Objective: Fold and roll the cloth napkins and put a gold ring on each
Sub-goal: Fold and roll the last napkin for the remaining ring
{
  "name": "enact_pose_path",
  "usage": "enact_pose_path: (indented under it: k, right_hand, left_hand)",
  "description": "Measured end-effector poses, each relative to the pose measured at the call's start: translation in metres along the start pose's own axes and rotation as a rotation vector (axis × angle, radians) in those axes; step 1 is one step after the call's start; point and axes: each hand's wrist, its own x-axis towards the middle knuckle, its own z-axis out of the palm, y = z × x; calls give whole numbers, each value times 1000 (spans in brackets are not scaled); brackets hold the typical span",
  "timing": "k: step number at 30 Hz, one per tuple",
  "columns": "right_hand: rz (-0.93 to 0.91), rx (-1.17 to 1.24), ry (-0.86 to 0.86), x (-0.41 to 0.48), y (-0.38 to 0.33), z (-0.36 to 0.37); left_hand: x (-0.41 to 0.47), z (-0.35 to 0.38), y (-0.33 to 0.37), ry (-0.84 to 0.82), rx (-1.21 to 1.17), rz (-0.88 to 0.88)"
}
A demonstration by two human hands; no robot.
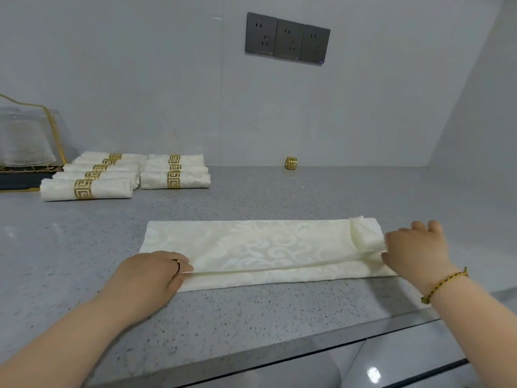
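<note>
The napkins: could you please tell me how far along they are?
Done: two groups of ringed rolls back left. In hand: left hand and right hand hold a folded napkin, not yet rolled. Remaining: roll it and add the loose gold ring by the wall.

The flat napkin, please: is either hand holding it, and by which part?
Left hand pinches the napkin at the left end of its near fold; right hand grips its right end.
</note>
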Motion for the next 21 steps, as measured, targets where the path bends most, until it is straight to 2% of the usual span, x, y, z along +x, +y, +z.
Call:
enact_pose_path:
  k: [3,4,5,7,8,10,11,14,17,21]
  right_hand:
    - [100,123,-262,6,21,8]
    - [130,215,-320,10,25,11]
    - [187,352,-334,18,29,14]
    - [309,765,-229,38,29,20]
    - [363,959,-134,45,27,20]
    - [384,1157,-7,59,17,13]
    - [361,1186,-9,66,10,7]
    - [234,1114,-216,88,-14,-9]
    - [63,783,-453,100,-38,-18]
    - [32,450,-486,104,-63,-17]
  left_hand:
    - [-2,-1,-3,72,-54,5]
    - [-2,-3,-4,46,-84,23]
    - [-2,-3,-4,108,-72,78]
    - [-2,-4,3,68,-142,77]
    - [-3,-4,6,101,-173,61]
    - [-2,-4,5,74,-150,-13]
    - [2,-8,5,37,-152,-34]
    - [24,-14,8,-52,-79,-86]
    - [51,-18,22,-72,112,-118]
    - [64,-1,35,-27,240,-209]
